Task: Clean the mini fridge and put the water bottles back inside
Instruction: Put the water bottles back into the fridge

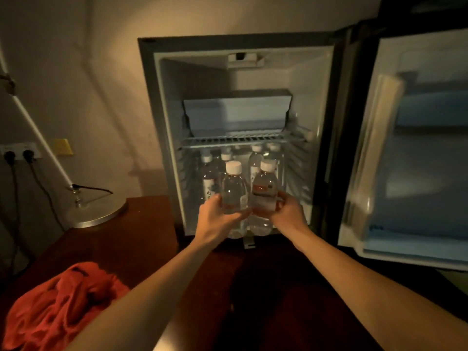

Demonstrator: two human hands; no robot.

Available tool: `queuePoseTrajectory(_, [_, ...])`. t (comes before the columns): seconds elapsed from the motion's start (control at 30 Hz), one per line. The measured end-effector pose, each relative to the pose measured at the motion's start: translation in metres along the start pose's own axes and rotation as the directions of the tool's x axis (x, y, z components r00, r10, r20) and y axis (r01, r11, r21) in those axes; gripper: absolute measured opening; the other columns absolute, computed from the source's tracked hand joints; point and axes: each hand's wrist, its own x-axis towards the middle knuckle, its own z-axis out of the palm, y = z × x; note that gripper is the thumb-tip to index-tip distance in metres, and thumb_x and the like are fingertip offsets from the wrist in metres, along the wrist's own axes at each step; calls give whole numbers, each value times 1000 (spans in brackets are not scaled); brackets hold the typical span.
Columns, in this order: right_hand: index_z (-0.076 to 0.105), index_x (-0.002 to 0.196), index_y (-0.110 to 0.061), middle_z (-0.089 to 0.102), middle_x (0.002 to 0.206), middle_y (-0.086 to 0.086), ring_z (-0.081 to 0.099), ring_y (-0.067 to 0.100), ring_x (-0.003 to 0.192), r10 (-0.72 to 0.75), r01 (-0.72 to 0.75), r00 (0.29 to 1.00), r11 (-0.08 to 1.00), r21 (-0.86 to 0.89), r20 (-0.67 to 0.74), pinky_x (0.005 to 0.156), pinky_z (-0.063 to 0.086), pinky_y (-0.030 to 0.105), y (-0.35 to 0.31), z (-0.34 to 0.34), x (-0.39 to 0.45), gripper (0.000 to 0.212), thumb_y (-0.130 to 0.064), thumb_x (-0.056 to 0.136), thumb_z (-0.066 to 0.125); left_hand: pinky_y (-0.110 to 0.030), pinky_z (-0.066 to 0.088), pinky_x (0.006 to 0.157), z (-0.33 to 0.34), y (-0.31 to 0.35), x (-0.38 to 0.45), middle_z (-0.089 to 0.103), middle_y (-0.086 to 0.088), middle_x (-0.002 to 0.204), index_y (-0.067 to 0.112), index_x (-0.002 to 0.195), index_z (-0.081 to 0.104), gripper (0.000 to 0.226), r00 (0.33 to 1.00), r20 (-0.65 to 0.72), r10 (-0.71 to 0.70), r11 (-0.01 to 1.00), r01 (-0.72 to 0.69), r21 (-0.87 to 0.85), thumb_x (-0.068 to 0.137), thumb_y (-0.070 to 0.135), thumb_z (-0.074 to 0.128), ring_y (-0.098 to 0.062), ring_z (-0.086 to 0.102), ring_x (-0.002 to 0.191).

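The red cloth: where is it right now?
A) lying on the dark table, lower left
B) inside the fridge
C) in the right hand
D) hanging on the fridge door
A: the red cloth lies crumpled on the table, while each hand holds a bottle.

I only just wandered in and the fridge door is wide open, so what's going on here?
A person is loading a mini fridge. The left hand grips one water bottle and the right hand grips another water bottle, both upright at the front of the lower compartment. More bottles already stand behind them, under the wire shelf. The door hangs open to the right, and a red cloth lies crumpled on the dark wooden surface in front.
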Motion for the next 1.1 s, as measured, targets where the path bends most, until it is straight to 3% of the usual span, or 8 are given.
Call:
queuePoseTrajectory(0.1, [67,90,-32,70,79,-20,65,-7,78,6,-9,990,1000,-22,-143,61,47,7,11,-16,26,38,-21,63,91,-19,56,64,31,-4,28,75,8,83,19,95,72,41,998,-26,-64,998,64,0,62,36,89,1,69,75])
queuePoseTrajectory(0.23, [69,97,-22,73,92,-6,70,12,89,-22,19,975,1000,-14,-220,76,56,28,32,-23,56,39,-16,65,90,-21,56,65,63,-11,60,73,7,94,21,110,66,51,989,-70,-129,992,128,-15,66,34,88,-4,69,76])
queuePoseTrajectory(0.4, [69,102,-15,66,93,-9,64,9,87,-85,19,945,978,-207,-317,62,39,3,48,-16,85,39,-21,68,88,-38,56,75,89,-25,89,70,-2,95,16,114,63,57,979,-173,-105,987,123,100,66,32,88,-23,68,86])
queuePoseTrajectory(0.63, [69,87,-20,74,93,3,69,19,89,-89,16,968,955,-295,-236,78,54,31,50,-14,103,18,-22,75,83,-43,53,89,111,-37,107,66,-6,119,16,128,54,66,983,-165,-79,994,89,58,73,37,84,-27,63,107])
queuePoseTrajectory(0.77, [70,94,-23,73,94,-3,67,9,89,-98,34,967,964,-263,-233,66,43,6,56,-16,108,22,-25,76,82,-37,53,88,118,-41,109,67,-5,118,19,134,48,66,983,-170,-69,997,73,16,79,35,80,-24,64,105])
queuePoseTrajectory(0.87, [67,110,-17,72,105,-1,66,13,98,-60,1,968,972,-233,-244,81,50,24,61,-14,113,37,-29,78,81,-26,49,81,120,-42,112,67,-5,114,15,130,50,59,983,-167,-71,997,76,26,81,33,78,-24,65,103])
queuePoseTrajectory(0.97, [60,122,-17,70,111,-1,65,13,104,-18,-29,969,981,-189,-246,91,49,28,66,-13,114,48,-30,80,79,-25,47,79,122,-43,116,66,-3,111,16,129,50,59,984,-150,-93,994,100,41,81,38,77,-23,64,102])
queuePoseTrajectory(1.1, [62,118,-14,68,99,-8,64,8,94,-33,-14,963,985,-173,-266,72,40,2,71,-13,115,45,-28,79,80,-24,46,78,121,-45,119,66,1,109,18,128,49,59,986,-128,-106,992,115,58,80,35,79,-23,64,104])
